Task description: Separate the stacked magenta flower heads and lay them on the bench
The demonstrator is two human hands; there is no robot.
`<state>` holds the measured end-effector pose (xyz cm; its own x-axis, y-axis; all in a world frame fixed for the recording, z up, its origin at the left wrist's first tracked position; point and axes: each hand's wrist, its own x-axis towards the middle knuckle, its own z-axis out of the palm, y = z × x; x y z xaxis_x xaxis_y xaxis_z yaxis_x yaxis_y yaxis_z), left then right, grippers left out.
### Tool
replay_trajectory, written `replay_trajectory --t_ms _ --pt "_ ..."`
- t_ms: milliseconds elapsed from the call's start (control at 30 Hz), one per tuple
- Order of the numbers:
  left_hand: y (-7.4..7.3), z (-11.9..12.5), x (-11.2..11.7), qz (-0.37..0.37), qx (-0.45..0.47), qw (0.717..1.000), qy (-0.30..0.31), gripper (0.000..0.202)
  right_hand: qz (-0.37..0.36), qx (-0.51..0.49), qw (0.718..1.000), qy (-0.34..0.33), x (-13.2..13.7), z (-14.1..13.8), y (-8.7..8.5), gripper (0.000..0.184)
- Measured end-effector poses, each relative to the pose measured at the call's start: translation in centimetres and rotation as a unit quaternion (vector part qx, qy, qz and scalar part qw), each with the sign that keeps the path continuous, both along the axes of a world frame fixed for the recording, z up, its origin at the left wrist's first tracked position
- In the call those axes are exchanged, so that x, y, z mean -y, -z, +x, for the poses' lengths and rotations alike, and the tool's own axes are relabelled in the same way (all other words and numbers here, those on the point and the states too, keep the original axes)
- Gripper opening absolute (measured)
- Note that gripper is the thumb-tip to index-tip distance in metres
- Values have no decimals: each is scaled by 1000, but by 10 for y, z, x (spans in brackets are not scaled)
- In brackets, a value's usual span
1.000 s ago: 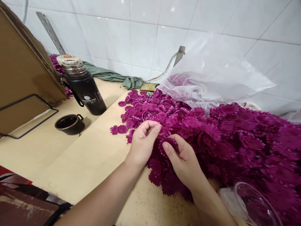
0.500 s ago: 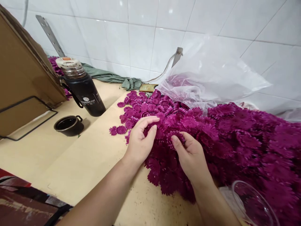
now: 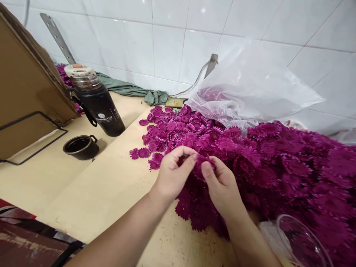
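Between my two hands is a purple artificial flower piece point(image 3: 201, 165), flat with toothed petals and slightly blurred. Thumb and fingers of my left hand point(image 3: 175, 172) pinch its left edge. On the other side, my right hand point(image 3: 221, 181) grips it between thumb and forefinger. Both hands are closed and almost touch. Behind and below them spreads a large heap of the same purple flower pieces point(image 3: 286, 167), which runs off to the right. A few single ones point(image 3: 144, 152) lie loose on the table at the heap's left side.
A black thermos point(image 3: 101, 111) and its dark cup point(image 3: 81, 147) stand on the left of the table point(image 3: 91, 200). Beside them are a cardboard box point(image 3: 25, 85) and a black wire frame point(image 3: 41, 146). A clear plastic bag point(image 3: 258, 85) rests behind the heap; a clear container point(image 3: 300, 237) sits front right.
My left hand has moved right and slightly down, its fingers closing onto the flower piece. The right hand holds the piece as before, nearly in the same place.
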<state>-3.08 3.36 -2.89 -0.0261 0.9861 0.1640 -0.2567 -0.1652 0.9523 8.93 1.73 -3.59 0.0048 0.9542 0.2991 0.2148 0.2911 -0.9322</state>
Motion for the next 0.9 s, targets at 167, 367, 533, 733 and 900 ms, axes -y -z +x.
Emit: replay_trajectory --t_ms 167,367,533,733,900 --pt "-2 -2 -4 -95 192 975 -56 13 27 35 996 -75 3 -4 1 6" --pt "-1 -5 -10 -119 217 966 -75 15 25 33 996 -82 3 -1 -2 8" --pt "-1 -24 -26 -105 250 946 -175 11 23 30 994 -98 5 2 -8 10" --pt "3 -12 -21 -72 70 989 -113 10 -8 -49 998 -25 0 1 -2 13" --pt "8 -10 -16 57 -148 970 -184 25 -41 -47 998 -3 -2 3 -2 19"
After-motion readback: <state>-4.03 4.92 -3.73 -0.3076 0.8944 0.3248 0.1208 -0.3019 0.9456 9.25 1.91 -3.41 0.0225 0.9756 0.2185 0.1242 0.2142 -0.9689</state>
